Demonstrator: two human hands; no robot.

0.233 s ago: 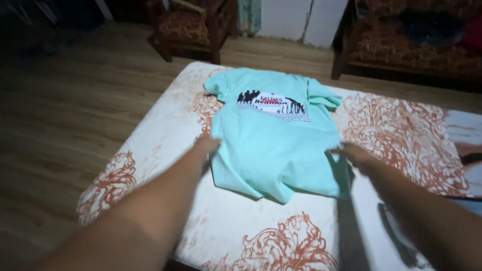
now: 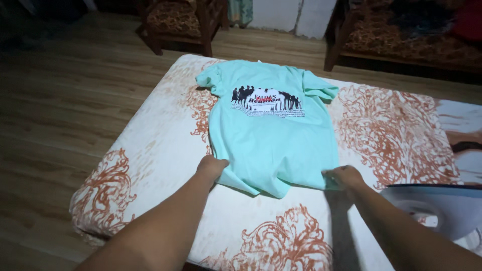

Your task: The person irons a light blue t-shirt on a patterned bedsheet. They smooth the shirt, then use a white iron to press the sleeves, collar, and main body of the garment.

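A mint-green T-shirt [image 2: 271,135] with a black, white and red print on it lies spread flat on a white mattress with orange floral patterns [image 2: 150,155]. My left hand [image 2: 211,166] grips the shirt's bottom hem at its left corner. My right hand [image 2: 342,176] grips the hem at the right corner. The hem bunches a little between the two hands. The sleeves lie folded in near the far end.
A grey and white object [image 2: 442,206] juts in at the lower right over the mattress. Wooden chairs with patterned cushions [image 2: 175,20] stand beyond the mattress, and a couch [image 2: 411,40] at the back right. Wooden floor [image 2: 60,110] lies to the left.
Both hands have slid down the shirt's sides to its bottom corners. The shirt now lies flatter and longer. The grey-white object has come into view at right.
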